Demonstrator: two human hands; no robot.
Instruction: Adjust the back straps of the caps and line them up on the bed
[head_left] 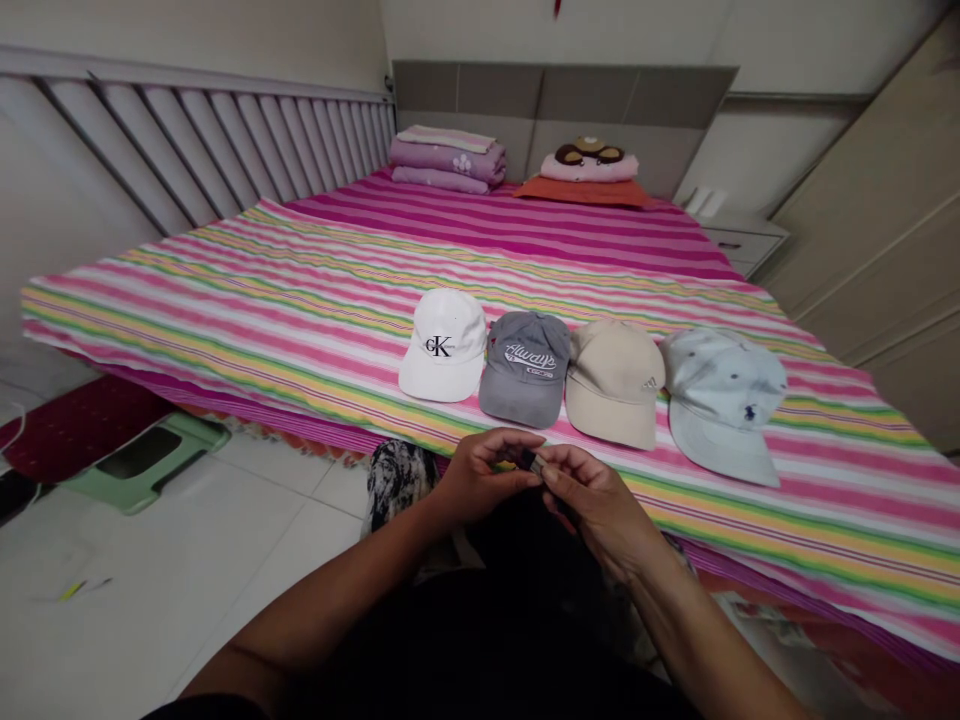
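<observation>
Just over my lap, both hands meet at a small dark piece with a pale metallic-looking part (534,461); its kind is too small to make out. Thumb and forefinger of my right hand (596,500) pinch its right side. My left hand (480,475) is curled, its thumb and fingertips closed about the left end. Beyond my hands several caps lie in a row on the bed, brims toward me: a white cap (446,340), a grey cap (526,365), a beige cap (615,380) and a light blue cap (721,395). Neither hand touches them.
A striped sheet (300,290) covers the bed, with a folded purple quilt (448,160) and a pink pillow (589,170) by the headboard (510,105). Left on the tiled floor stands a green stool (150,460). A nightstand (739,240) is at the far right.
</observation>
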